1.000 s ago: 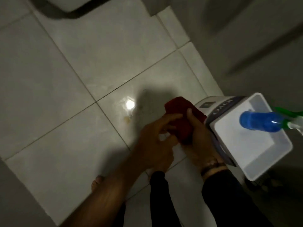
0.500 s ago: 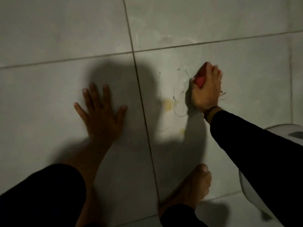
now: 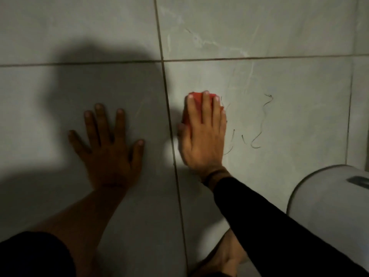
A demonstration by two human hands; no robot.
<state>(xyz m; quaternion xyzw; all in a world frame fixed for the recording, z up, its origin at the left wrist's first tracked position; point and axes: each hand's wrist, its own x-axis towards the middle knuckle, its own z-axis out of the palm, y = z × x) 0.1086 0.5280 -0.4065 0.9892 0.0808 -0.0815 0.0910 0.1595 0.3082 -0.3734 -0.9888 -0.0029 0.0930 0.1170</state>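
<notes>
My right hand [image 3: 203, 132] lies flat on a red cloth [image 3: 196, 98] and presses it onto the grey tiled floor [image 3: 279, 33], fingers straight and pointing away from me. Only the cloth's far edge and left side show past my fingers. My left hand [image 3: 108, 144] rests flat on the tile to the left, fingers spread, holding nothing. Thin dark hairs [image 3: 261, 124] lie on the tile just right of the cloth.
A white rounded container [image 3: 327, 204] stands at the lower right. My bare foot [image 3: 225, 256] is at the bottom, under my right sleeve. Dark grout lines cross the floor, and my shadow covers the left tiles.
My right hand went from gripping the bunched cloth to lying flat on it, and it slid left toward the grout line. The stain on the tile is covered. My left hand stayed planted.
</notes>
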